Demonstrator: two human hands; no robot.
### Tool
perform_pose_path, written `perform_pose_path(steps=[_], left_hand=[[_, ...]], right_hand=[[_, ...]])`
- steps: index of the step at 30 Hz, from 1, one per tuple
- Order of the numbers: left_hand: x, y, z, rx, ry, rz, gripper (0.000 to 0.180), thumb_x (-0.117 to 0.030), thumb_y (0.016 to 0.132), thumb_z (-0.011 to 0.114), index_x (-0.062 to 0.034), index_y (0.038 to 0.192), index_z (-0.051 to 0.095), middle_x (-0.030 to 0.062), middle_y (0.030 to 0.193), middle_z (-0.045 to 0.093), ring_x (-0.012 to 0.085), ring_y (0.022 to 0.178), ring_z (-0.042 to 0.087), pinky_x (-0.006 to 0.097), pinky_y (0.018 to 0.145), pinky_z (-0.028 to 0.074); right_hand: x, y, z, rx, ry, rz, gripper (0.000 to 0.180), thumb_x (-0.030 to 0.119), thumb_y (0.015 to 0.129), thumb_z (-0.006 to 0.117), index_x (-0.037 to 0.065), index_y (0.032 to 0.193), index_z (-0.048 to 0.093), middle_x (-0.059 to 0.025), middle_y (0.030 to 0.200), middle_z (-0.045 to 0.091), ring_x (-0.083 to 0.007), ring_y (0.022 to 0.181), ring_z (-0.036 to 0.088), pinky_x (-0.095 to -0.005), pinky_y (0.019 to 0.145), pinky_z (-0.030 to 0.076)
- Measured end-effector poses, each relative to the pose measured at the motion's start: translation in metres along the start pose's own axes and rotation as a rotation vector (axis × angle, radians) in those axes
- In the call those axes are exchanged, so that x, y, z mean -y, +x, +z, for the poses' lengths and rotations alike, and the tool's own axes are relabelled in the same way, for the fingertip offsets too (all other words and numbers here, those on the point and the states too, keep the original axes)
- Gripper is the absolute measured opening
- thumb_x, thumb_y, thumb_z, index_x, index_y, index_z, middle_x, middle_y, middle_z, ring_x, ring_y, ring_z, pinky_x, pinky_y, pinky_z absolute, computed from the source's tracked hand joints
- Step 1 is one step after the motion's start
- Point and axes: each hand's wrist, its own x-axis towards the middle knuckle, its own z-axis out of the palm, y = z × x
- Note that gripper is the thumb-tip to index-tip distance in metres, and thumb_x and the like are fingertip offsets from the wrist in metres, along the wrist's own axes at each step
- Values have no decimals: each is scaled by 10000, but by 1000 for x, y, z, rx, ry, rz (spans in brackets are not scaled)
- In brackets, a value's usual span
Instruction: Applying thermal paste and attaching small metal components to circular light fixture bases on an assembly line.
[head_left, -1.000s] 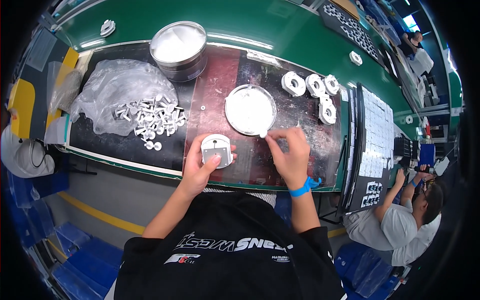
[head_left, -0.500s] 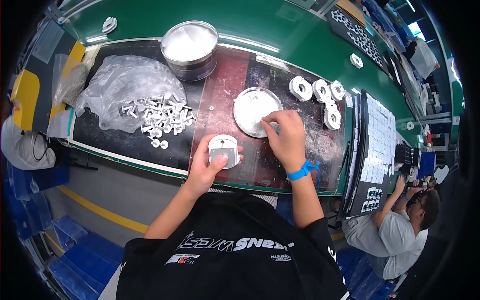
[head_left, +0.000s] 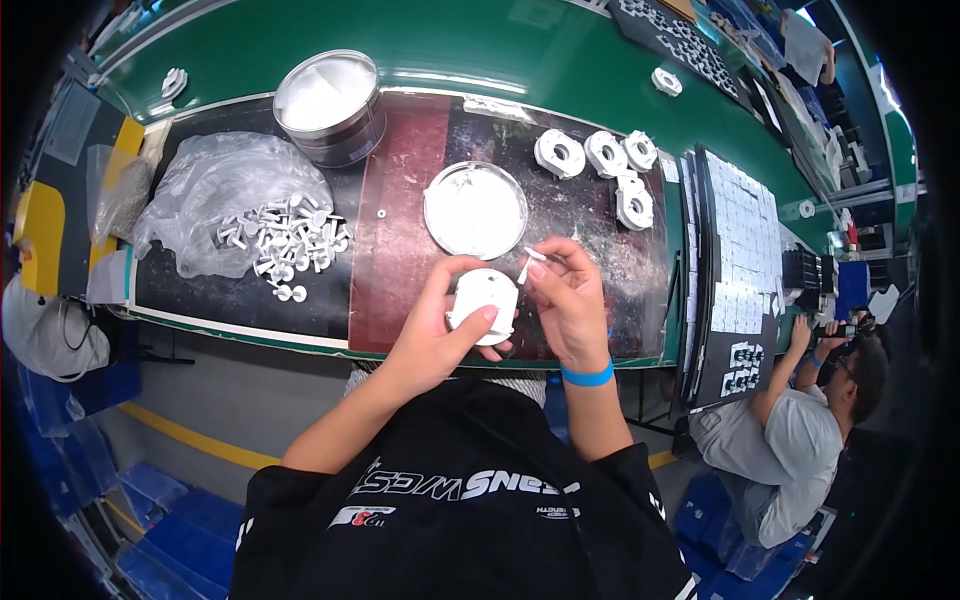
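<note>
My left hand is closed around a white round plastic housing, its thumb lying across the face. Close beside it on the right, my right hand pinches a small white flat-headed pin between thumb and fingertips. The pin is tilted and apart from the housing. Just beyond both hands lies a shallow round dish with white matter in it. A pile of similar white pins spills from a clear plastic bag on the left.
Behind the dish, to its left, stands a large open tin of white matter. Several white ring-shaped housings sit at the back right. Stacked black boards edge the right side. Beyond them, another person sits at work.
My right hand has come back from the dish toward the housing, and the pin now shows in its fingers. My left hand has tilted the housing. The whole view has shifted.
</note>
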Motion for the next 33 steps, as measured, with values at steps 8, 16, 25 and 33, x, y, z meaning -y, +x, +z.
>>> perform_pose_path(steps=[8, 16, 25, 33], left_hand=[[10, 0, 13, -41, 30, -10, 471, -99, 968, 565, -50, 1357, 304, 185, 1078, 623, 220, 817, 693, 297, 634, 593], [41, -9, -25, -167, -12, 109, 435, -147, 983, 544, -56, 1339, 312, 260, 1096, 636, 260, 796, 699, 336, 679, 598], [44, -11, -31, -158, 0, 138, 464, -190, 945, 572, -81, 1308, 304, 307, 1107, 610, 322, 792, 690, 385, 680, 596], [43, -10, -36, -115, -53, 131, 443, -152, 977, 549, -72, 1339, 306, 247, 1112, 632, 263, 845, 695, 350, 716, 595]], right_hand=[[5, -6, -9, -113, -268, -230, 272, -35, 875, 661, 5, 1114, 537, -126, 990, 665, -158, 894, 680, -242, 734, 535], [-6, 28, -58, -154, -554, -285, 281, -44, 850, 691, -15, 1097, 559, -83, 956, 630, -116, 805, 649, -237, 694, 551], [-11, 42, -44, -109, -1220, -559, 308, -32, 762, 736, 15, 1051, 641, -107, 876, 701, -216, 831, 682, -320, 750, 532], [-5, 41, -43, -148, -1306, -660, 340, -16, 752, 723, 79, 1071, 653, -62, 843, 688, -270, 828, 623, -367, 751, 492]])
